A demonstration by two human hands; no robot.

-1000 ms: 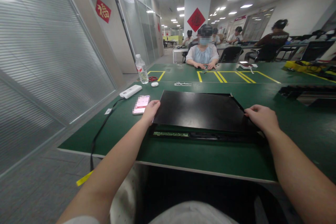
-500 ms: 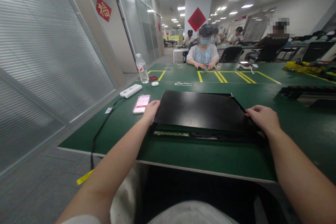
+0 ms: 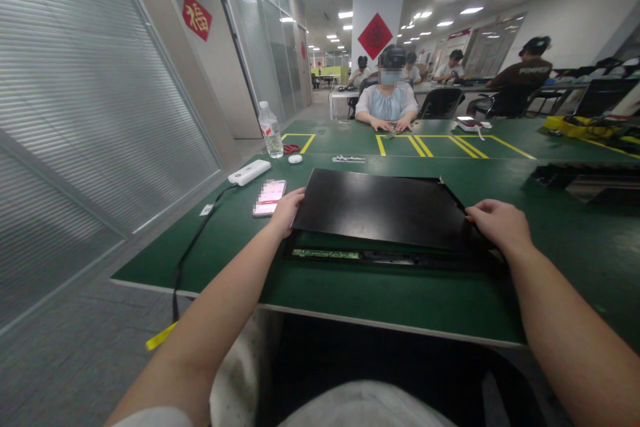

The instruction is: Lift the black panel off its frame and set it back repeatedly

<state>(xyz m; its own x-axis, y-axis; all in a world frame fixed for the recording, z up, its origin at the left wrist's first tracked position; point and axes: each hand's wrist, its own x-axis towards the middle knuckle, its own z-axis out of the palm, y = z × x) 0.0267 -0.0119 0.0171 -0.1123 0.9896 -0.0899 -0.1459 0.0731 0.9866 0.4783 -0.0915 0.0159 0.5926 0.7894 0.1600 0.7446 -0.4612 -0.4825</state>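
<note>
Your left hand (image 3: 287, 210) pinches the left edge of the black panel (image 3: 380, 207) in a narrow grip; your right hand (image 3: 501, 223) has its fingers drawn together at the right edge, though whether that grip closes on panel or black frame (image 3: 410, 259) I cannot tell. Over the frame on the counter (image 3: 400, 307), the panel faces up, long axis running left to right.

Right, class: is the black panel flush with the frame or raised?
The black panel is raised, at least at left: the left hand holds it there; a gap shows above the circuit strip.
</note>
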